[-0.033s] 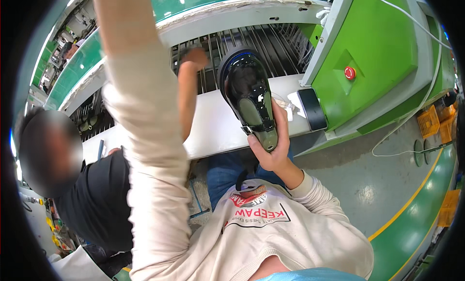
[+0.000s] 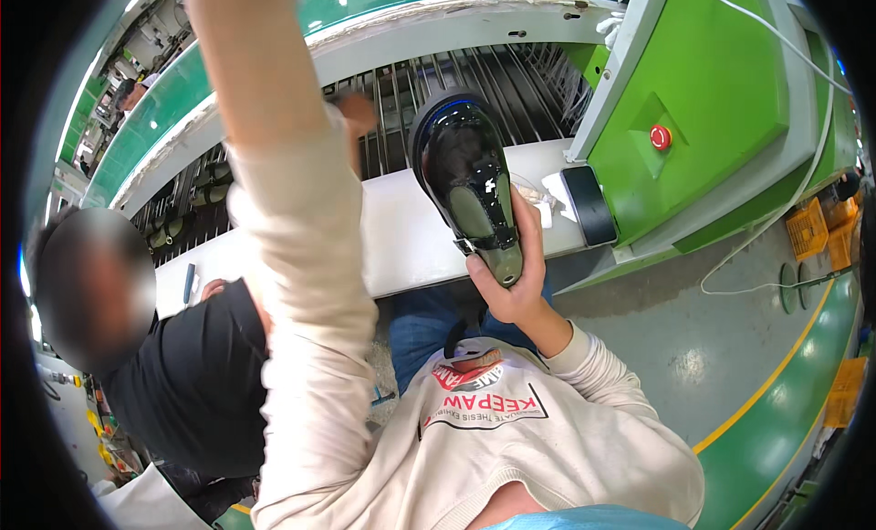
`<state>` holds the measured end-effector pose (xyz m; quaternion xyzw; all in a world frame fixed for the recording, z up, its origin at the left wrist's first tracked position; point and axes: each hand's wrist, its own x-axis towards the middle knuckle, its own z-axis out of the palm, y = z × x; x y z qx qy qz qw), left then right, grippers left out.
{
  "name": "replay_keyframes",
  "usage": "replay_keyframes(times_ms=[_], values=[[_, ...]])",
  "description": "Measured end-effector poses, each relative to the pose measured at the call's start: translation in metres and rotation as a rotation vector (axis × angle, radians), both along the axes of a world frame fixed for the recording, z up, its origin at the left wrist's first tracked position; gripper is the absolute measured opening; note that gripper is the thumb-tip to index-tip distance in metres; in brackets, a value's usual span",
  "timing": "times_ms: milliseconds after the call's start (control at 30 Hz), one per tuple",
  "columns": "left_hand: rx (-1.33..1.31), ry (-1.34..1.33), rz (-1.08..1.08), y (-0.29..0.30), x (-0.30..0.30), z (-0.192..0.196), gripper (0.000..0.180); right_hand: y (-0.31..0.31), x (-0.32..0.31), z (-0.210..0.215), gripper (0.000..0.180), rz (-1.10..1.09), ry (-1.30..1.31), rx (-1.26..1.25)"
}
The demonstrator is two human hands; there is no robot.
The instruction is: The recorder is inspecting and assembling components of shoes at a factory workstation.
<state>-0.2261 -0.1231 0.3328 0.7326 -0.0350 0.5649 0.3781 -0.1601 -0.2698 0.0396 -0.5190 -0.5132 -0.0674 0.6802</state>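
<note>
Right hand (image 2: 513, 283) wrapped around heel end of glossy black shoe (image 2: 467, 178), shoe raised above white table (image 2: 401, 238), toe pointing away toward roller conveyor (image 2: 511, 92). Left arm stretched up past top edge; left hand out of view, grip cannot be told. Black phone (image 2: 589, 204) lying on table just right of shoe, near green machine (image 2: 721, 101) with red button (image 2: 661, 136). Another person in black top (image 2: 196, 375) sitting at left.
</note>
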Motion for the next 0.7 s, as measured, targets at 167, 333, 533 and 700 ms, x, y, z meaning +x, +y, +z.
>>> replay_keyframes(times_ms=[167,333,533,700], values=[[-0.238,0.194,-0.147,0.049,0.023,-0.137,0.042,-0.006,0.009,-0.017,0.086,-0.053,-0.005,-0.079],[-0.463,0.437,-0.263,0.04,-0.015,-0.203,0.065,0.002,0.005,-0.026,0.086,0.017,0.054,-0.109],[-0.529,0.369,-0.217,0.051,-0.024,-0.205,0.055,0.021,0.002,-0.023,0.086,0.057,0.042,-0.122],[-0.508,0.256,-0.221,0.059,-0.021,-0.196,0.052,0.03,-0.001,-0.021,0.086,0.105,0.064,-0.096]])
